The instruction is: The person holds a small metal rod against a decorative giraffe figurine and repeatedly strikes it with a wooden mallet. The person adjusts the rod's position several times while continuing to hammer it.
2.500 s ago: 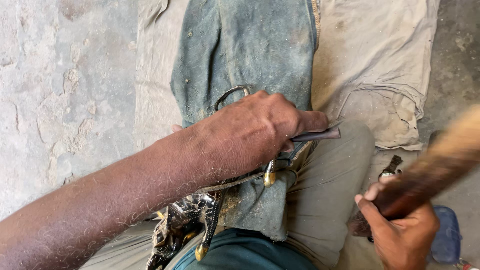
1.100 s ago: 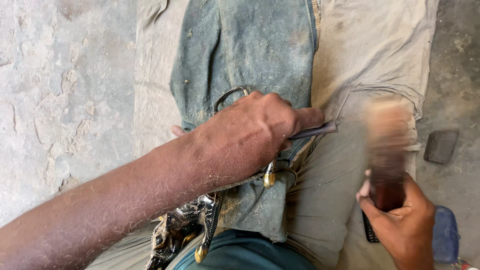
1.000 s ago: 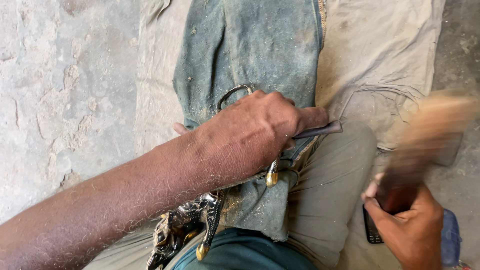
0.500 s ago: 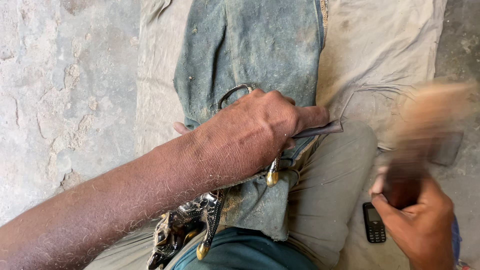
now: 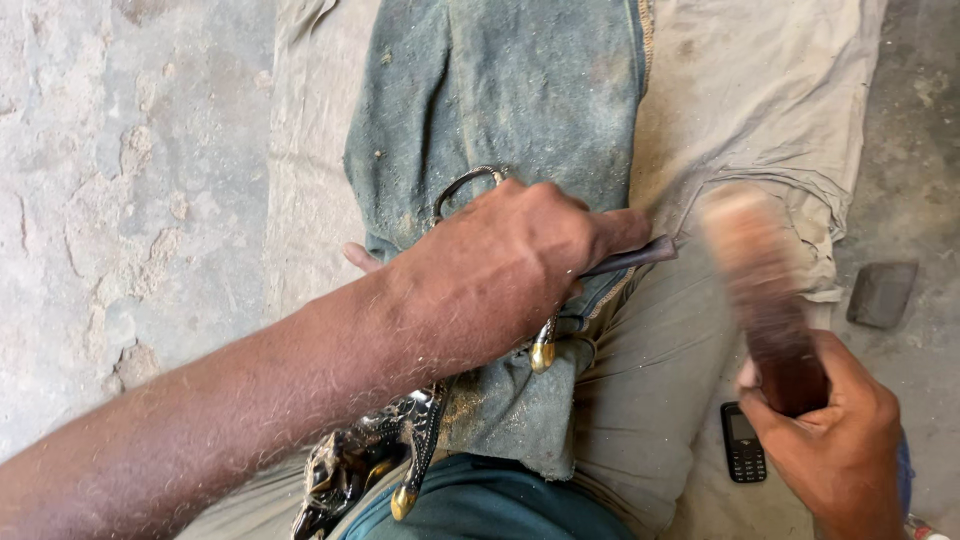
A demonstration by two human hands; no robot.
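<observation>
My left hand [image 5: 505, 270] is closed around a thin dark metal tool [image 5: 632, 258] whose tip sticks out to the right past my fingers. It presses down on a curved metal piece with brass tips [image 5: 543, 352] that lies on a dusty blue denim cloth [image 5: 500, 110] over my lap. My right hand [image 5: 835, 440] grips the dark handle of a wooden mallet [image 5: 758, 275], blurred by motion, its head raised just right of the tool's tip.
A beige cloth [image 5: 760, 90] covers the floor under the denim. A small black phone [image 5: 743, 442] lies near my right hand. A dark flat stone [image 5: 881, 292] rests on the concrete at right. Black and brass metal parts [image 5: 365, 460] lie by my left forearm.
The mallet has swung up and down repeatedly; it now sits closer to the tool's tip than half a second ago. My left hand has stayed put.
</observation>
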